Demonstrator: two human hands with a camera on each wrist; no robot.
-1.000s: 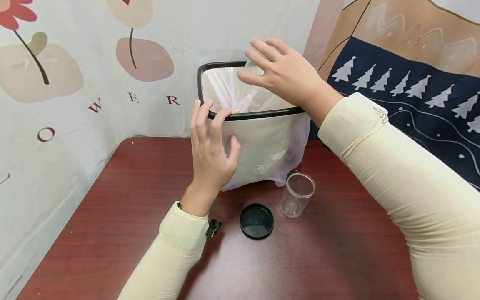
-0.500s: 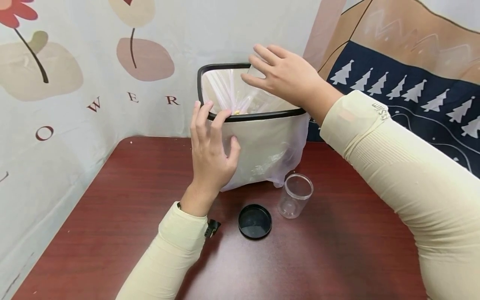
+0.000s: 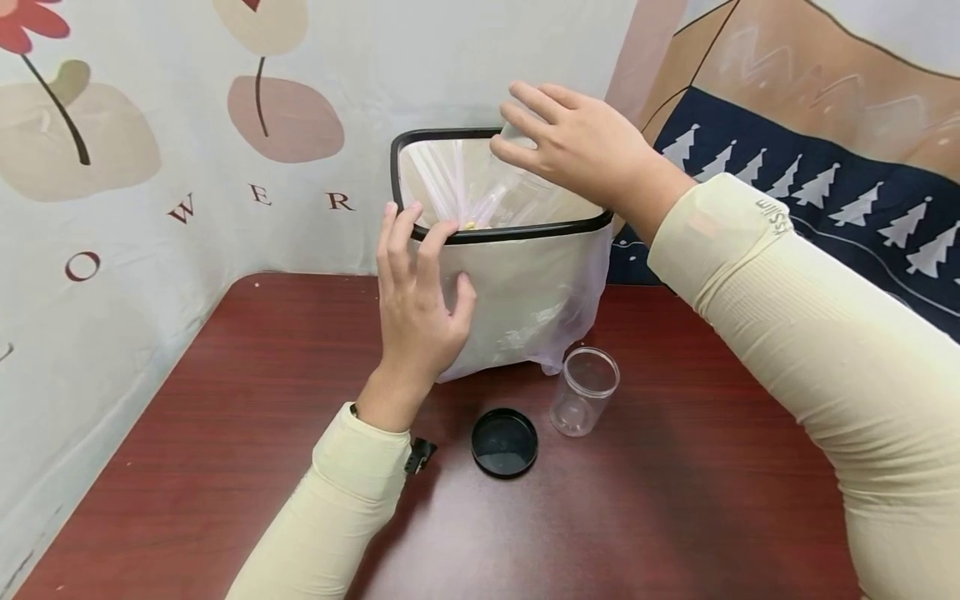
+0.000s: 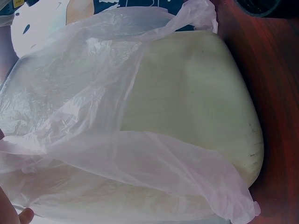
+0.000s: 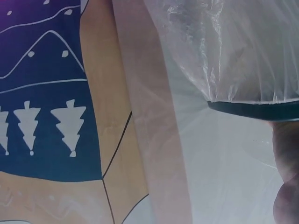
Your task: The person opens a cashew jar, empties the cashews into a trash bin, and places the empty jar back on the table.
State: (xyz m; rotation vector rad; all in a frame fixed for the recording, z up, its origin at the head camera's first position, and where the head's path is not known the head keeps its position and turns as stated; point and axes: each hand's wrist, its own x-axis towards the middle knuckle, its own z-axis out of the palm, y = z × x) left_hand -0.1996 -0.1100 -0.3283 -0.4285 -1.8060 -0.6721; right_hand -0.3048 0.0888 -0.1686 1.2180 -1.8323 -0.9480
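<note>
A trash bin [image 3: 517, 283] with a black rim ring and a thin pale liner bag stands at the back of the table. My left hand [image 3: 420, 308] holds its near left rim, fingertips over the ring and thumb against the wall. Above the bin's far right rim, my right hand [image 3: 577, 146] holds a clear, see-through container [image 3: 513, 133], tipped into the opening. Most of that container is hidden by the hand. A faint clear edge [image 5: 261, 154] shows beside the fingers in the right wrist view. Something small and yellow [image 3: 470, 226] lies inside the bin.
An uncapped clear plastic jar [image 3: 585, 392] stands upright in front of the bin's right side. To its left lies a round black lid [image 3: 505, 443]. Printed cloth [image 3: 180, 233] hangs behind and to the left of the dark red table [image 3: 225, 433].
The right hand has shifted slightly right over the bin and still holds the clear container. The left hand stays on the rim. The whole view drifts slightly.
</note>
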